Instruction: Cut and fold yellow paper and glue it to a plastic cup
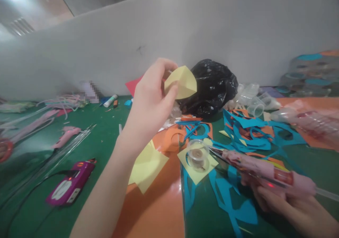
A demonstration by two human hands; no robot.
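The left hand (149, 100) is raised above the green bench (106, 149), and its fingers (165, 73) are pinching a folded piece of yellow paper (182, 82), so this paper is held in the air, in front of a black plastic bag (210, 88). The bag sits against the white wall (185, 29), and I cannot tell what is inside it. The right hand (299, 211) is low at the right side, and its fingers (265, 199) are closed around a pink hot glue gun (267, 171). The nozzle of this gun points to the left and is just beside a small clear plastic cup (197, 155). This cup stands on a square of yellow paper (197, 171), and a round brown piece shows inside it, but the exact thing is not possible to tell. Behind, more clear plastic cups (246, 93) are lying together, and one clear cup (255, 107) lies on its side with nothing visible in it. At the right, a clear plastic bottle (312, 123) lies on an orange paper sheet (312, 103). Many blue paper cuttings (246, 135) are spread near the cups. On the left part of the bench are a second pink glue gun (66, 137) and a magenta box (70, 183) with a black cord.
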